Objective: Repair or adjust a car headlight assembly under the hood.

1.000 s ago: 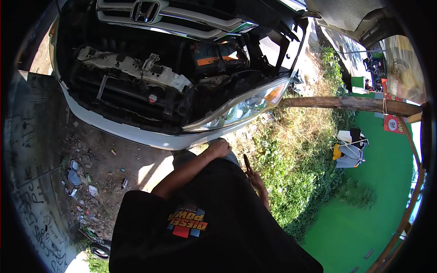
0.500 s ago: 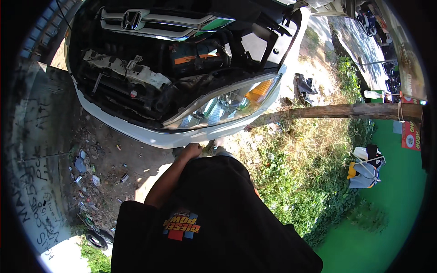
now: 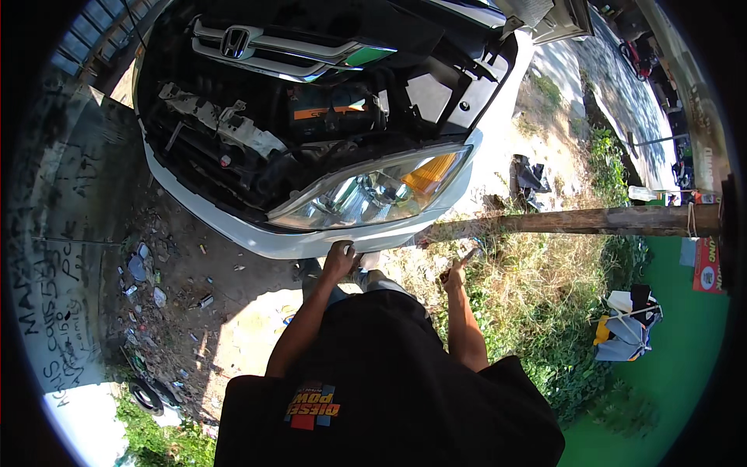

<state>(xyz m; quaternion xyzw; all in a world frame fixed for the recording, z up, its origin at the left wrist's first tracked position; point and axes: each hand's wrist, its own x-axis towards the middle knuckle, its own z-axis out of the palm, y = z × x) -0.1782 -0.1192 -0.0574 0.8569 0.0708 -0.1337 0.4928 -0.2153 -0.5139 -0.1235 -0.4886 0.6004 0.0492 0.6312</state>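
Just in front of me stands a white car with its hood area exposed, and its front bumper (image 3: 311, 243) curves across the view. My left hand (image 3: 340, 260) is at the lower edge of the bumper, its fingers curled; what they grip, if anything, is hidden. Above it sits the clear headlight (image 3: 366, 194) with an orange corner. Out to the right, over dry grass and apart from the car, my right hand (image 3: 456, 275) is closed around something slim that points up and away, too small to name.
Inside the engine bay lie a battery (image 3: 331, 111) and a pale crossbar (image 3: 222, 123). A chrome grille (image 3: 292, 50) shows above them. At the right, a wooden pole (image 3: 591, 220) reaches toward the car. Litter (image 3: 159, 296) covers the ground at the left, beside a marked wall (image 3: 70, 257).
My right hand and forearm have come into view at the right. My left hand has shifted slightly right, still by the bumper. The car appears slightly shifted as my view moved.
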